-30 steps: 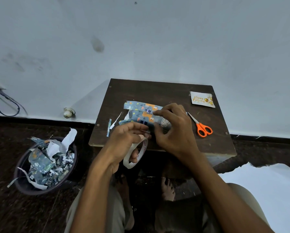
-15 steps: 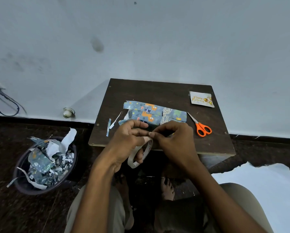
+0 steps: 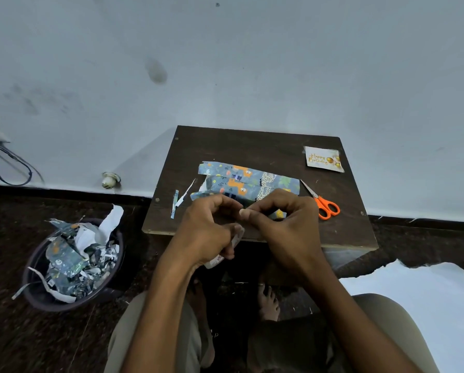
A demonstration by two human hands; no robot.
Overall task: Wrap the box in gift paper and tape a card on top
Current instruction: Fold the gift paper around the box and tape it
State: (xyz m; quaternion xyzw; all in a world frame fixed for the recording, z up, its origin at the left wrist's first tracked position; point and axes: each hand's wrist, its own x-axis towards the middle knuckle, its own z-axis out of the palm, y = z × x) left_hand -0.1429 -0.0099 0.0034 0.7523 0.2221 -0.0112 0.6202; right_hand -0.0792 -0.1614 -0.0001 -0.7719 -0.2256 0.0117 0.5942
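Tape roll (image 3: 225, 251) mostly behind left hand (image 3: 204, 232)

I see the wrapped box (image 3: 248, 181) lying mid-bench (image 3: 252, 142), the card (image 3: 323, 158) behind and to its right near the far right corner, the scissors (image 3: 323, 204) just right of the box. Paper strips (image 3: 181, 199) lie left of it. My two hands (image 3: 206, 232) (image 3: 287, 227) meet before the box, at the near edge. A bin (image 3: 37, 294) of scraps stands on the floor, left of the bench.
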